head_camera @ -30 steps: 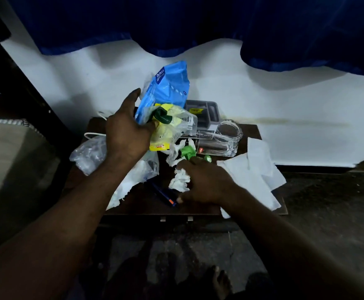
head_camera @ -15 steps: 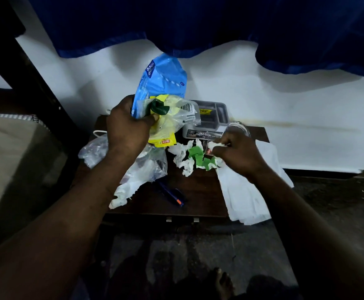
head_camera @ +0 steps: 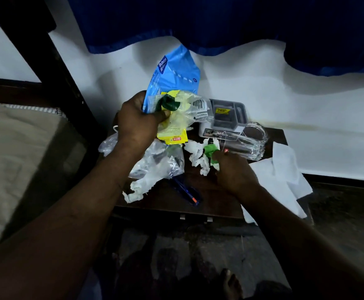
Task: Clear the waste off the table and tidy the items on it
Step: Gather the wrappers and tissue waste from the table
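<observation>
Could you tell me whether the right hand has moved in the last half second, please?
Yes. The right hand has pulled back toward the person, away from the clear container, and its fingers now meet the green scrap.

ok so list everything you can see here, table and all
table: 1, dark brown, against the wall
packet: 1, blue, in left hand
wrapper: 1, yellow, same grip
film: 1, clear with barcode, same grip
plastic bag: 1, clear, table left
tissue: 1 clump, white, table middle
scrap: 1, green, on the tissue
pen: 1, blue, orange tip, table front
box: 1, grey, table back
case: 1, clear, right of box
paper sheets: several, white, over right edge
curtain: 1, dark blue, top
bed: 1, beige, far left
left hand: 1, grips packet, wrapper, film
right hand: 1, fingertips at the scrap, grip unclear
</observation>
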Tool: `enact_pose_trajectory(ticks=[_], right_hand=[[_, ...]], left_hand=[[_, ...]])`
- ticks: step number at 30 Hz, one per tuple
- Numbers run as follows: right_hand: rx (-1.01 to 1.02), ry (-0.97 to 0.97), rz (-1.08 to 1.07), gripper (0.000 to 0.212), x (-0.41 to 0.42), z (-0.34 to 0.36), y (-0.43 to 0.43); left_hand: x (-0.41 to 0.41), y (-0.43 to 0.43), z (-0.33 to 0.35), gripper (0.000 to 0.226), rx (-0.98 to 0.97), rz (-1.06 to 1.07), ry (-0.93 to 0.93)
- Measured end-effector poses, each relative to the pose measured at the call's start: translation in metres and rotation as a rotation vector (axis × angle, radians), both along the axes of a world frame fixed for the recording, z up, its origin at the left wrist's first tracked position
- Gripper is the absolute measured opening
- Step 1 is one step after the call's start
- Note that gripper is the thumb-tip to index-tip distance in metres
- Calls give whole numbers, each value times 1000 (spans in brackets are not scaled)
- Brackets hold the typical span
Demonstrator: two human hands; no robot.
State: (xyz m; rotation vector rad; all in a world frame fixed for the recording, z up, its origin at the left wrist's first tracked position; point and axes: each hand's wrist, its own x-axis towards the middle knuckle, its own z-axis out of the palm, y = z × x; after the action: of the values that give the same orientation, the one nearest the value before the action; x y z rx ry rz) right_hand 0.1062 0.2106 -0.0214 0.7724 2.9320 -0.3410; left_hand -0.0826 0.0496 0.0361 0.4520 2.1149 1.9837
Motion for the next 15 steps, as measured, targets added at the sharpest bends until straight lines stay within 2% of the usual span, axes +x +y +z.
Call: enact_pose_trajectory(ticks=[5, 9, 12, 15], right_hand=[[92, 18, -45, 50, -3, 0, -6], [9, 121, -92, 44, -9, 14, -2], [-27, 292, -199, 24, -18, 30, 1], [-114, 332, -288, 32, -23, 43, 6]], left_hand=[[-4, -6, 1, 32, 33, 37, -16], [-9, -9, 0, 29, 39, 48, -8], [-13, -11, 1, 32, 37, 55, -4], [-14, -13, 2, 30, 39, 59, 0]])
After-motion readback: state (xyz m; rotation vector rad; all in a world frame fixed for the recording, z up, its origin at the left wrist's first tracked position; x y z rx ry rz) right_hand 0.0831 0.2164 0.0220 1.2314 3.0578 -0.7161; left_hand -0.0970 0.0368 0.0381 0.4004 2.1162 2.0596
